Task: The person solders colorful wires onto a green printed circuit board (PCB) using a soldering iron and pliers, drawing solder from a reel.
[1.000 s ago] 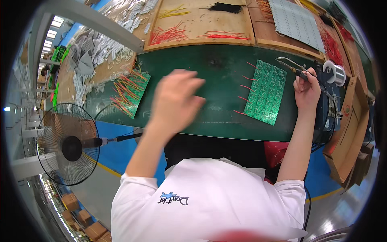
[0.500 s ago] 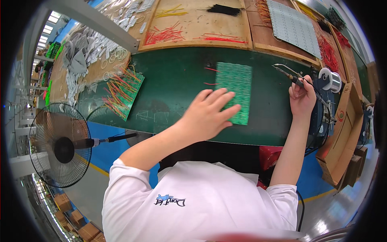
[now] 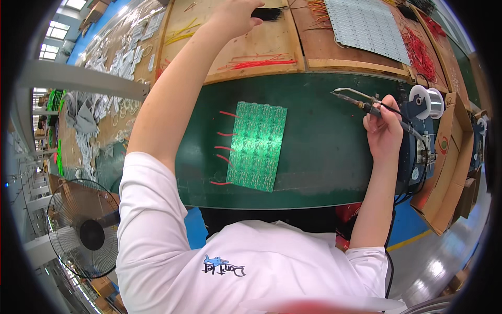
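My left hand [image 3: 235, 18] reaches to the far end of the bench, partly cut off by the top edge. Its thumb and a finger are apart beside a bundle of black wires [image 3: 269, 14], with nothing seen between them. My right hand [image 3: 384, 128] is closed around a soldering iron [image 3: 370, 108], whose tip and thin curved tube point left above the bench. A green circuit board [image 3: 257, 146] lies on the dark green bench top [image 3: 324, 157]. Several short red wires [image 3: 225, 148] stick out from its left edge. Neither hand touches the board.
Wooden trays [image 3: 225, 76] along the back hold red wires [image 3: 264, 64] and yellow wires [image 3: 180, 35]. A pale perforated panel [image 3: 366, 31] leans at the back right. A solder spool [image 3: 435, 103] and a cardboard box [image 3: 444, 167] stand right; a fan [image 3: 91, 235] stands left.
My left hand has left the board and gone up to the black wires. The board now appears further left and lower, with more red wires showing. The soldering iron stays in my right hand.
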### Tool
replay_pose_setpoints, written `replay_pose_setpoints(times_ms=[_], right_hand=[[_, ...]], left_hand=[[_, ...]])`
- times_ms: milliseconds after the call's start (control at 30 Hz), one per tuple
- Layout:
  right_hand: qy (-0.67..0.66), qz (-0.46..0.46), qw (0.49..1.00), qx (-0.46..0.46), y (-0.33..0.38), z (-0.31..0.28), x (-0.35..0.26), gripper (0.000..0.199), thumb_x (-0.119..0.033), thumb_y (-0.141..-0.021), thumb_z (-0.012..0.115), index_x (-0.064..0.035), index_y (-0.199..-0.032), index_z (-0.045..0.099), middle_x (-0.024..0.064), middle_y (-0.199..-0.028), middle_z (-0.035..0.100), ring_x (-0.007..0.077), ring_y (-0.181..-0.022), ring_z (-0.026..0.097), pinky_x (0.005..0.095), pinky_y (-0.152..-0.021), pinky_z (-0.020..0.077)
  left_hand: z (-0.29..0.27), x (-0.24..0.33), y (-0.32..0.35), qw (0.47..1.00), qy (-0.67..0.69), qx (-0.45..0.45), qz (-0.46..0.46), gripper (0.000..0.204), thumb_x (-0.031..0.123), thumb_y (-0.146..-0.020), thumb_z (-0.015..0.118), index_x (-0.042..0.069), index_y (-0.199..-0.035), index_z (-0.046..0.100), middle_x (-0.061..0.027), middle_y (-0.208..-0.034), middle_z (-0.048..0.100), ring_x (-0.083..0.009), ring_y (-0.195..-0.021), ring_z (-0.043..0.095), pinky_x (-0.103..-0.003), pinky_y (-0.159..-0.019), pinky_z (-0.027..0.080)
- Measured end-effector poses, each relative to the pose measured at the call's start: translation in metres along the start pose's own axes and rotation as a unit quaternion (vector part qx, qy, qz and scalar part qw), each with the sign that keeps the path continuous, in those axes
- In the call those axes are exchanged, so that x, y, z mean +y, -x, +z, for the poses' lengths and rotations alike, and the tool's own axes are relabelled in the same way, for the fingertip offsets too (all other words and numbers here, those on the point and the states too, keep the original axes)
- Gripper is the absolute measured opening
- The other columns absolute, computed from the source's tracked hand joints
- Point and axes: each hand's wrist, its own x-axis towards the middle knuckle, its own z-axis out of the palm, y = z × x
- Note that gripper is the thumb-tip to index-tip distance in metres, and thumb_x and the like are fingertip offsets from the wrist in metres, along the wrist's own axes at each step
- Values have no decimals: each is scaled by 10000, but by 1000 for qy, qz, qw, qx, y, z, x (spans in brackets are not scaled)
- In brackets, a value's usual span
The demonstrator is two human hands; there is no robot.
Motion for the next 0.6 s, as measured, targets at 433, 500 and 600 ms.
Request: replay_pose_setpoints(times_ms=[433,500,600], right_hand=[[9,10,999,36,0,0,-4,125,-104,-892,583,-75,-841,473,62,-684,561,91,-529,432,232,-503,334],[10,10,999,33,2,0,-4,124,-105,-892,583,-74,-841,474,62,-682,561,91,-529,434,233,-504,335],[10,8,1000,27,3,-2,-1,123,-106,-891,584,-73,-840,477,63,-682,563,93,-528,439,234,-505,337]], left_hand=[[58,-32,-31,996,61,57,32,113,80,-797,699,41,-898,730,-203,-874,705,-380,-847,681,-441,-763,540],[56,-29,-27,994,70,74,36,115,73,-792,700,35,-898,726,-200,-877,706,-376,-847,682,-439,-762,536],[41,-22,-20,991,81,107,18,97,55,-799,695,17,-888,706,-194,-851,698,-374,-847,677,-429,-758,530]])
